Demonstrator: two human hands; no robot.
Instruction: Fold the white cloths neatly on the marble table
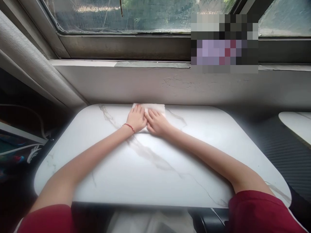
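Note:
A thin white sheet that looks like a tissue or wipe lies at the far edge of the white marbled table. My left hand rests flat on it, palm down, fingers stretched toward the wall. A thin red cord bracelet circles that wrist. Close against it, my right hand also lies palm down on the sheet, its fingers extended and angled left. Both hands cover most of the sheet, and its far strip shows beyond the fingertips.
Past the table stands a wall with a sill and a window above. A thick pale pipe slants down on the left, near white cables. Another white tabletop sits at right. A blurred patch hides part of the sill.

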